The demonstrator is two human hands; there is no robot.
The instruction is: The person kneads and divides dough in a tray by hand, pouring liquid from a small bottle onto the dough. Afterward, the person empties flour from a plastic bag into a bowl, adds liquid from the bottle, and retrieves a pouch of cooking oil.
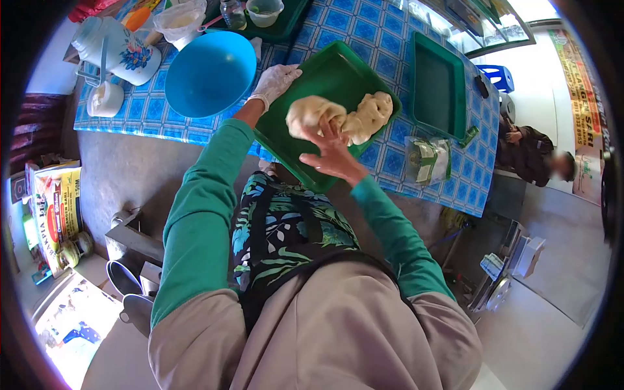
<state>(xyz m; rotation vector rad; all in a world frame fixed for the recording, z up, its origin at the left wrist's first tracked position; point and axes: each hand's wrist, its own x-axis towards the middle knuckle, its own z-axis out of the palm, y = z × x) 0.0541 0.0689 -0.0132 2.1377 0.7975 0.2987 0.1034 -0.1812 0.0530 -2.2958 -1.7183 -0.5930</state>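
Observation:
A long lump of pale dough [369,118] lies across a green tray [312,75], its left end slightly blurred. My right hand [335,153] works on the dough, fingers pressed into its middle and the thumb stretched apart below. At the tray's left rim, my left hand [276,84], in a thin white glove, is closed on the edge. The tray sits slanted at the table's front, its near corner reaching past the edge. Part of the dough is hidden behind my right fingers.
Left of the tray are a blue bowl [211,75], a flowered jug [123,52] and a white cup [105,99]. To the right lie another green tray [437,88] and a plastic packet [429,161] on the blue checked tablecloth [383,29]. A person [530,153] is at far right.

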